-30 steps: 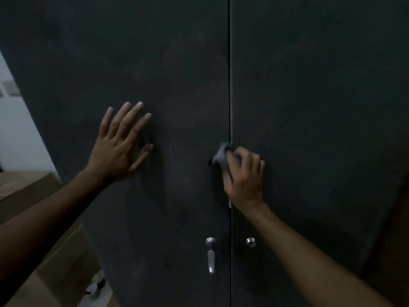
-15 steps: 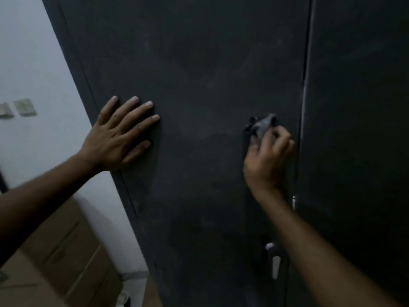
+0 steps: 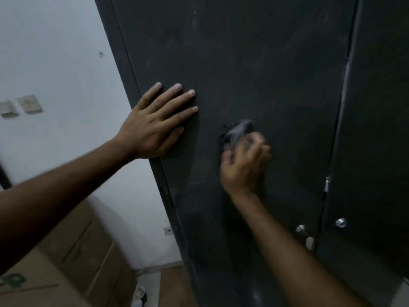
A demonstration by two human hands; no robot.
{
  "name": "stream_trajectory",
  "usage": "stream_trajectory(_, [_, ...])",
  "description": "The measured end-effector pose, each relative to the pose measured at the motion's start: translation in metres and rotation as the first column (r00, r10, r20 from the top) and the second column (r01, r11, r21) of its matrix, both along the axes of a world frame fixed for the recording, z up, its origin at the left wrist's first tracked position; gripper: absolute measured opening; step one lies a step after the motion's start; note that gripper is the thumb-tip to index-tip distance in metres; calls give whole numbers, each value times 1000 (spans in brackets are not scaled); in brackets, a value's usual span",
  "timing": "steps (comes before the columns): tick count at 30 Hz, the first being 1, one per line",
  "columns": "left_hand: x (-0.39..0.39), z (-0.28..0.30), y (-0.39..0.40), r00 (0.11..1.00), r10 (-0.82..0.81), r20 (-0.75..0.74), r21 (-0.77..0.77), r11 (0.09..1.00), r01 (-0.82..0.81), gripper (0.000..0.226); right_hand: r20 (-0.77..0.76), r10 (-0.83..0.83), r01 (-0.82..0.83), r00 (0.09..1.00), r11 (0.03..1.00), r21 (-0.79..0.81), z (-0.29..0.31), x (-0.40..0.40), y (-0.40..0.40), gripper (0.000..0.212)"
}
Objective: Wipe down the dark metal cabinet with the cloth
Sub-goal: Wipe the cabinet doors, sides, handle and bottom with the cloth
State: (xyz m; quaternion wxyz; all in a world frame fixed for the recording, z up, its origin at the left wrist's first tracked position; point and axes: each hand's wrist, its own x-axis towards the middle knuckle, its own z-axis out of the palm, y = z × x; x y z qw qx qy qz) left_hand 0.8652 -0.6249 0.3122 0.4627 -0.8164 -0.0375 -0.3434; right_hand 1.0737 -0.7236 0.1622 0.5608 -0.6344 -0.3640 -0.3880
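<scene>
The dark metal cabinet (image 3: 265, 63) fills the middle and right of the view, its two doors meeting at a vertical seam on the right. My left hand (image 3: 157, 125) lies flat on the left door near its outer edge, fingers spread. My right hand (image 3: 243, 165) grips a small grey cloth (image 3: 239, 130) and holds it against the left door, to the right of my left hand. The cloth and the fingers around it are blurred.
A silver handle (image 3: 306, 237) and a round lock (image 3: 340, 223) sit low beside the door seam. A white wall (image 3: 55, 52) with two switch plates (image 3: 20, 106) is on the left. Brown cardboard boxes (image 3: 84, 258) stand at the lower left, next to the cabinet's side.
My right hand has carried the cloth leftward from the door seam across the left door. The view has swung left, showing more wall. My left hand stays flat on the door.
</scene>
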Motion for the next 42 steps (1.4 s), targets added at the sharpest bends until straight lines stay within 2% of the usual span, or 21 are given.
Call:
stream_trajectory(3, [-1, 1, 2, 1000, -8, -3, 25, 1000, 8, 58, 391, 216, -104, 895, 952, -288, -65, -54, -1, 47])
stream_trajectory(5, [1, 1, 2, 1000, -29, 1, 36, 999, 29, 59, 504, 330, -92, 798, 893, -440, -111, -36, -23, 47])
stream_trajectory(6, [1, 0, 3, 999, -38, 0, 42, 998, 38, 59, 500, 327, -78, 802, 887, -455, -122, -19, -35, 48])
stream_trajectory(8, [1, -1, 3, 999, -46, 7, 51, 998, 46, 59, 377, 207, -42, 903, 915, -402, -118, 15, -48, 56])
stream_trajectory(10, [0, -3, 3, 999, -51, 15, 55, 997, 50, 57, 119, 22, 6, 993, 973, -231, -80, 28, -41, 41])
stream_trajectory(12, [2, -2, 2, 998, -56, 18, 54, 997, 54, 56, -53, -37, 33, 998, 997, -74, -27, 7, -15, 31])
stream_trajectory(14, [1, -2, 0, 999, -44, 24, 50, 998, 43, 54, 103, 16, -9, 995, 997, -74, -5, -47, 11, 38])
stream_trajectory(17, [-2, 0, -1, 999, -32, 8, 30, 999, 31, 52, 484, 330, -137, 811, 910, -390, -67, -108, 13, 43])
stream_trajectory(19, [-1, 0, -2, 1000, -27, -2, 24, 999, 28, 52, 564, 527, -83, 636, 773, -629, -116, -105, -11, 50])
stream_trajectory(21, [-1, 0, -4, 1000, -27, 7, 22, 999, 27, 51, 576, 578, -34, 578, 722, -691, -125, -83, -26, 53])
stream_trajectory(23, [-1, -2, -3, 999, -29, 25, 29, 999, 28, 51, 548, 515, -118, 658, 790, -601, -93, -73, -18, 49])
stream_trajectory(25, [0, -1, -3, 999, -37, 21, 29, 999, 37, 51, 449, 391, -223, 804, 897, -381, -42, -77, -1, 37])
stream_trajectory(27, [-1, -1, -3, 999, -41, 16, 17, 999, 40, 50, 369, 343, -274, 864, 935, -226, -12, -92, 11, 27])
stream_trajectory(29, [-1, 0, -4, 999, -39, 10, 6, 999, 39, 49, 474, 437, -284, 765, 888, -361, -33, -105, 12, 29])
stream_trajectory(31, [-2, 1, -4, 999, -31, 5, 4, 1000, 31, 49, 557, 652, -105, 514, 693, -714, -82, -102, -6, 37])
stream_trajectory(32, [-1, 0, -4, 1000, -30, 2, 4, 1000, 30, 49, 535, 721, 26, 441, 586, -810, -104, -92, -16, 40])
stream_trajectory(33, [-1, 0, -4, 1000, -30, 1, 5, 1000, 30, 49, 504, 747, 91, 434, 520, -849, -118, -78, -24, 40])
stream_trajectory(35, [-1, -1, -4, 999, -34, 10, 9, 999, 34, 49, 515, 701, 43, 494, 572, -819, -116, -49, -32, 37])
stream_trajectory(38, [0, -1, -6, 998, -58, 31, -9, 998, 58, 46, 543, 491, -112, 682, 803, -586, -68, -18, -36, 30])
stream_trajectory(40, [-2, 0, -11, 995, -84, 61, -61, 994, 87, 41, 441, 319, -163, 839, 920, -357, -13, -17, -30, 29])
stream_trajectory(42, [-5, 5, -18, 987, -119, 111, -123, 984, 133, 37, 268, 228, -186, 936, 967, -174, 31, -35, -15, 31])
